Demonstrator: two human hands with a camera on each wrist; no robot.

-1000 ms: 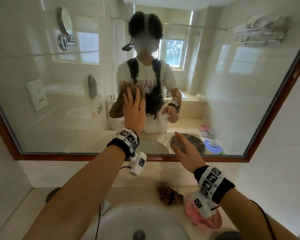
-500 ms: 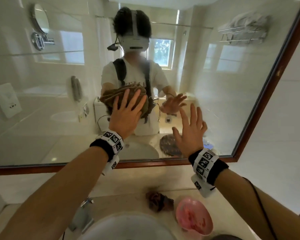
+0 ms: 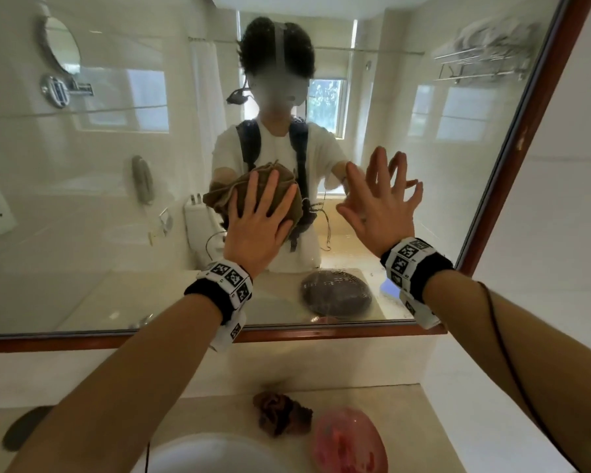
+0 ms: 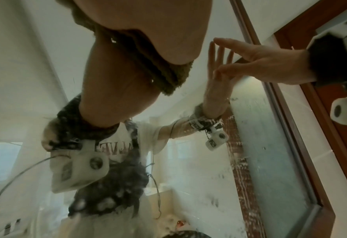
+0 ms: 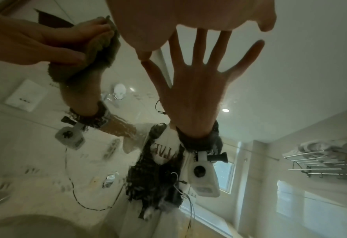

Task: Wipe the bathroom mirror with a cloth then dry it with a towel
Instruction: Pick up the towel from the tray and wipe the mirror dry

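Observation:
The bathroom mirror (image 3: 82, 240) in its brown wooden frame (image 3: 526, 138) fills the head view. My left hand (image 3: 260, 216) presses a folded olive-brown cloth (image 3: 224, 196) flat against the glass, fingers straight and spread over it. In the left wrist view the cloth (image 4: 168, 77) sits squeezed between palm and mirror. My right hand (image 3: 379, 199) is beside it to the right, holding nothing, fingers spread, fingertips touching the glass (image 4: 214, 43). The right wrist view shows the cloth (image 5: 99, 53) under my left hand (image 5: 36, 40). The lower glass (image 4: 270, 145) looks streaked and wet.
Below the mirror lies a beige countertop (image 3: 406, 414) with a white sink basin (image 3: 212, 452), a crumpled brown rag (image 3: 282, 418) and a pink dish (image 3: 348, 442). A dark flat object (image 3: 24, 428) lies at the left. White towels on a metal rack (image 3: 485, 49) show in the reflection.
My right hand has risen from near the mirror's bottom frame to the glass beside the left hand, fingers spread. The left hand stays pressed on the cloth, its fingers now wider apart.

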